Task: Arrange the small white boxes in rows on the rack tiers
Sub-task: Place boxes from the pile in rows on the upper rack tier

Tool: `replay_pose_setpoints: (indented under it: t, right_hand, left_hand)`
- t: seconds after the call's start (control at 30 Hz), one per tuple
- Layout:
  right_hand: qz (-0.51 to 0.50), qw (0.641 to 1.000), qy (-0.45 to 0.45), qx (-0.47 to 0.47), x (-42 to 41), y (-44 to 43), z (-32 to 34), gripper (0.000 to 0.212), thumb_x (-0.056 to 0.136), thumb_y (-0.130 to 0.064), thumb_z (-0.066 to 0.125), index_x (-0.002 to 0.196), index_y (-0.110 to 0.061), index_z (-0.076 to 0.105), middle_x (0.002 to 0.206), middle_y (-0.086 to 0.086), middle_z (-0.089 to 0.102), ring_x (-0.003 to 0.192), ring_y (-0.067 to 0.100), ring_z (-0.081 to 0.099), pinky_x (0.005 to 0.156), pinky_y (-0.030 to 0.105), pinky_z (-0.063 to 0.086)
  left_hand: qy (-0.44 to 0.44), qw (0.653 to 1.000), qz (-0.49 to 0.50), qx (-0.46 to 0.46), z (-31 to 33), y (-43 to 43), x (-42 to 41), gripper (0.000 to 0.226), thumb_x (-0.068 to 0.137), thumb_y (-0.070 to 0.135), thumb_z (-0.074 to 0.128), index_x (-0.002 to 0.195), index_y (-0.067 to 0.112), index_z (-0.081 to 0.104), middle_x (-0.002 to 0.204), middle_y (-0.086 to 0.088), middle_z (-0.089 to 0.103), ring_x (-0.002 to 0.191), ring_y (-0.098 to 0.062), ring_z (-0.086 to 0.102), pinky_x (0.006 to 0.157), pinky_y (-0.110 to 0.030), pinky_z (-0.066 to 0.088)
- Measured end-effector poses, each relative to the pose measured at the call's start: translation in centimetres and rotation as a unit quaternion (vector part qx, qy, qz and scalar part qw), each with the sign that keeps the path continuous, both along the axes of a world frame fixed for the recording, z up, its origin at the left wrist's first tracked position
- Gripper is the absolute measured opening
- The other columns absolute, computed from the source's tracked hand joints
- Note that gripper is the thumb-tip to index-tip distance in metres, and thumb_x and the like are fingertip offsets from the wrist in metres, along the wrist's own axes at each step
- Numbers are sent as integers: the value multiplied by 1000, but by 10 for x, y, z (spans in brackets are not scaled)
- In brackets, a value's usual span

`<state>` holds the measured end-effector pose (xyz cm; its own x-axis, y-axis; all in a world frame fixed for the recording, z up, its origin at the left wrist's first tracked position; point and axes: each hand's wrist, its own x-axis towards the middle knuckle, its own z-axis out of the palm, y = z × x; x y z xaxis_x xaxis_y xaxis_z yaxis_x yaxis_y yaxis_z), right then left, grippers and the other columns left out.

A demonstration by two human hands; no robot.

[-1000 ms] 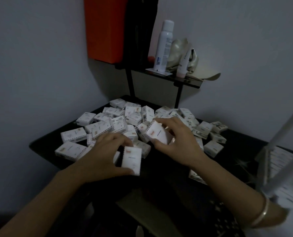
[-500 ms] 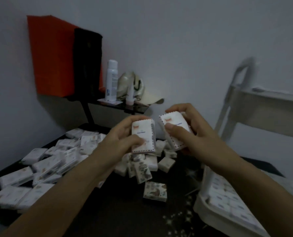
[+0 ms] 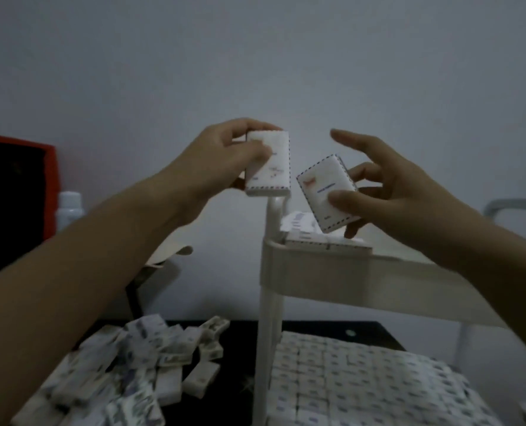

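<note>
**Entry: small white boxes, 2 pcs, in transit to the rack.**

- **Change vs. 1 s prior:** both hands were low at the loose pile (image 3: 126, 370) on the worktop (image 3: 317, 326), each taking a box. They had since risen to upper-tier height. Pick judged done, placing next.
- **L hand (image 3: 224, 158):** fingers and thumb curled round the first box (image 3: 267, 164), held upright just above the top of the corner post (image 3: 267, 302).
- **R hand (image 3: 387, 192):** thumb and lower fingers pinched the second box (image 3: 326, 195), tilted, w/ index finger stretched free. This box hung over the upper tier (image 3: 317, 269), just above the few stored boxes (image 3: 304, 232) at its near-left corner.
- **Lower tier (image 3: 347, 379):** packed in rows, approx. full.
- **Pile:** many pcs left.
- **Edges/room:** the upper tier had a raised rim to clear. The post stood right under the L box, so that box prob. had to pass over or round it. Free floor further right was hidden by the R forearm; extent not told.
</note>
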<state>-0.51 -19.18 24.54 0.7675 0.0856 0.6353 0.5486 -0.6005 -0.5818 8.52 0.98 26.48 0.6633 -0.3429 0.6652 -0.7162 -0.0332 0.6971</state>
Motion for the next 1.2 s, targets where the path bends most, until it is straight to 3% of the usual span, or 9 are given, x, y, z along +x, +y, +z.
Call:
replay_pose_setpoints:
  t: [0.1, 0.2, 0.27, 0.4, 0.57, 0.83, 1.0, 1.1, 1.2]
  right_hand:
    - [-80, 997, 16, 5, 5, -33, 16, 58, 80, -22, 71, 133, -28, 49, 98, 1, 69, 76, 10, 72, 67, 24, 59]
    - [-138, 990, 24, -31, 15, -61, 25, 23, 81, -22, 72, 103, -24, 65, 89, -3, 71, 74, 6, 70, 61, 15, 55]
    - [-179, 981, 23, -65, 24, -78, 28, 14, 83, -24, 73, 95, -26, 67, 87, -5, 70, 76, 8, 69, 64, 18, 55]
    - [-279, 946, 1, -167, 40, -101, 34, 15, 82, -32, 74, 95, -32, 66, 83, -18, 62, 79, 2, 58, 67, 23, 47]
    - [-291, 933, 27, -211, 52, -125, 30, 18, 78, -40, 75, 89, -32, 63, 86, -17, 62, 73, 0, 55, 59, 19, 39]
    - [-289, 921, 69, -253, 65, -129, 34, 21, 80, -37, 74, 96, -33, 62, 96, -18, 63, 61, -1, 50, 55, 17, 34]
    - [-252, 945, 113, -177, 78, -119, 43, 23, 82, -27, 72, 99, -23, 57, 107, -2, 64, 73, 9, 59, 53, 18, 45]
    - [-220, 958, 144, -113, 88, -113, 47, 30, 85, -21, 70, 106, -20, 49, 105, 9, 64, 63, 16, 55, 40, 17, 40]
    - [-187, 968, 154, -66, 96, -108, 52, 50, 85, -18, 68, 124, -27, 38, 102, 13, 61, 67, 19, 57, 46, 22, 48]
  left_hand:
    - [-40, 998, -1, 39, 28, -34, 10, 29, 92, 8, 51, 107, 25, 69, 98, 3, 70, 85, -8, 67, 68, -26, 57]
    - [-67, 991, -12, 116, 46, -66, 23, 32, 91, 6, 50, 112, 21, 70, 100, 2, 71, 84, -6, 67, 69, -25, 59]
    - [-78, 985, -14, 150, 54, -86, 36, 32, 91, 6, 51, 113, 19, 69, 99, 1, 72, 83, -5, 69, 71, -27, 59]
    - [-87, 972, 5, 217, 62, -122, 67, 29, 89, 5, 58, 114, 16, 67, 99, -1, 67, 90, -13, 66, 74, -25, 58]
    - [-82, 947, 61, 304, 60, -142, 109, 28, 85, 11, 68, 111, 17, 67, 106, -4, 64, 90, -18, 59, 63, -23, 47]
    - [-68, 933, 8, 353, 42, -168, 132, 27, 80, 2, 73, 97, 15, 56, 109, -11, 61, 90, -25, 68, 65, -30, 61]
    - [-78, 884, 10, 461, 36, -165, 136, 38, 78, 15, 78, 110, 22, 57, 104, -1, 63, 84, -16, 64, 72, -24, 56]
    - [-99, 847, 27, 522, 33, -164, 134, 32, 75, 22, 80, 100, 27, 61, 98, 6, 66, 86, -12, 63, 79, -26, 53]
    - [-87, 836, 22, 541, 33, -163, 132, 28, 76, 21, 80, 97, 27, 62, 95, 8, 69, 84, -7, 63, 81, -24, 51]
